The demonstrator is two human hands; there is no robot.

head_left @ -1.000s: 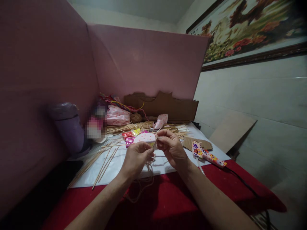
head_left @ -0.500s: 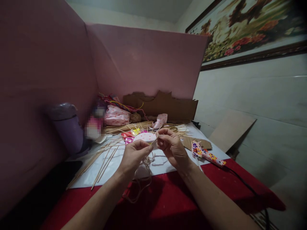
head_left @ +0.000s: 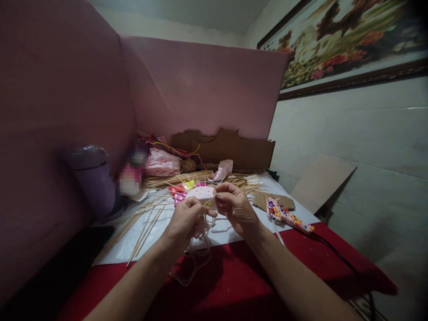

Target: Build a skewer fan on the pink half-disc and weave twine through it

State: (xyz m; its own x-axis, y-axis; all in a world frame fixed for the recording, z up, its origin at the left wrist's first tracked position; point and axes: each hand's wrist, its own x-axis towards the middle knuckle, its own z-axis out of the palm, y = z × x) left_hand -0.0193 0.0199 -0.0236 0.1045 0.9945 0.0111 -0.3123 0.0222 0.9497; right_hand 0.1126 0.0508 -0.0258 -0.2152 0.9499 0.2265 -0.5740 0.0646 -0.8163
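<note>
A round white piece with pink dots [head_left: 199, 193] has thin wooden sticks [head_left: 167, 183] fanning out from its far and left edges. My right hand [head_left: 238, 209] is closed in a pinch at the right edge of this piece, with a strand of twine at its fingertips. Just in front of the piece, my left hand [head_left: 187, 220] has its thumb and fingers closed on the twine. Loose loops of twine [head_left: 197, 269] hang below my left hand, over the front of the table. The fingertips partly hide where the twine meets the round piece.
To the right lie a flower-patterned glue gun [head_left: 287, 217] with a black cord and a piece of cardboard [head_left: 261, 200]. Loose sticks [head_left: 143, 236] lie on the left. A ball of twine [head_left: 188, 166], dotted fabric [head_left: 163, 162] and a purple container [head_left: 93, 183] stand behind.
My right hand has come slightly down and left, to the edge of the round piece. My left hand has shifted a little and its fingers have changed position around the twine.
</note>
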